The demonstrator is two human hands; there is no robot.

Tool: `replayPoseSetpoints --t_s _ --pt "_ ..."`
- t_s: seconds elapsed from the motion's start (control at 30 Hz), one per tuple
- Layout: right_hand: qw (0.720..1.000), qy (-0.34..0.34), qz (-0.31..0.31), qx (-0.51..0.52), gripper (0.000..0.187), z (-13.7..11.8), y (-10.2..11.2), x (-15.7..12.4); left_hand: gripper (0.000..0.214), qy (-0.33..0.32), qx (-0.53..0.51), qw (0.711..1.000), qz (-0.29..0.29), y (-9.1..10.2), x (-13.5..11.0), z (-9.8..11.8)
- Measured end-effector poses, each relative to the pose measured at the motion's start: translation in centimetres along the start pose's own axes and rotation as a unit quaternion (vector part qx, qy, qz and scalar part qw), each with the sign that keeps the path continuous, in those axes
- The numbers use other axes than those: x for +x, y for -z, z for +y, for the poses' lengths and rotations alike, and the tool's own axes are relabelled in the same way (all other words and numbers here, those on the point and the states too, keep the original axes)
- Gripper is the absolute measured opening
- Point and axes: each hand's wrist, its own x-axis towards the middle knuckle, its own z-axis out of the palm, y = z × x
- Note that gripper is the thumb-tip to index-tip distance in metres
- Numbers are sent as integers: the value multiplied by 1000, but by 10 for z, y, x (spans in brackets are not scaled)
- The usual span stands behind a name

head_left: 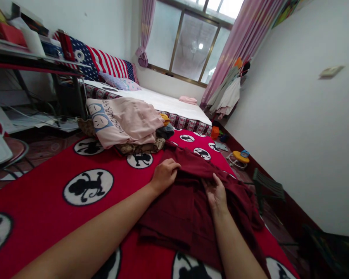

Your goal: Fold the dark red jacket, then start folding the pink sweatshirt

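Note:
A dark red garment (186, 209) lies crumpled on a red blanket (46, 201) printed with black figures in white circles. My left hand (164, 175) rests on the garment's left upper edge with its fingers curled over the cloth. My right hand (216, 193) lies on the middle of the garment, fingers pinching a fold.
A pile of clothes topped by a pink shirt (125, 122) sits beyond the garment. A bed with a white sheet (168, 102) runs to the window. A cluttered desk (31, 58) stands at left. Toys (238, 157) and a small green stool (267, 186) stand on the floor at right.

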Motion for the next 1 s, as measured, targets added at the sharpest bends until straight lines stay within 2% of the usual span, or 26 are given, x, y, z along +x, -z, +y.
replayPoseSetpoints --t_s 0.1,0.17,0.23,0.37,0.47,0.57,0.63,0.73,0.8,0.83,0.9,1.0 --pt "998 15 -47 -33 21 1 -5 -7 20 26 -24 993 114 14 -1 -7" --pt "996 26 -61 -61 26 2 -6 -9 18 35 7 990 138 24 -1 -13" --pt "995 37 -49 -82 31 5 -4 -7 17 35 63 991 115 32 -2 -19" --pt "987 75 0 -145 41 13 7 3 18 60 137 989 18 38 -1 -25" --pt "971 141 7 -194 54 18 13 10 18 94 109 989 15 37 2 -21" --pt "923 279 -10 -265 51 16 17 15 21 103 60 993 21 31 6 -21" --pt "871 346 -9 -349 46 12 19 17 24 114 51 992 -27 25 5 -25" --pt "785 401 25 -472 41 4 20 15 24 133 67 985 -89 15 0 -31" --pt "731 460 50 -502 37 -1 13 9 22 139 75 984 -80 10 -5 -32" --pt "714 489 52 -499 35 -2 7 5 21 141 74 985 -67 8 -7 -31" --pt "710 511 16 -485 32 -3 -9 1 16 144 64 987 -43 5 -9 -29" --pt "742 444 -87 -494 28 4 -41 7 12 143 42 989 -11 4 -10 -27"
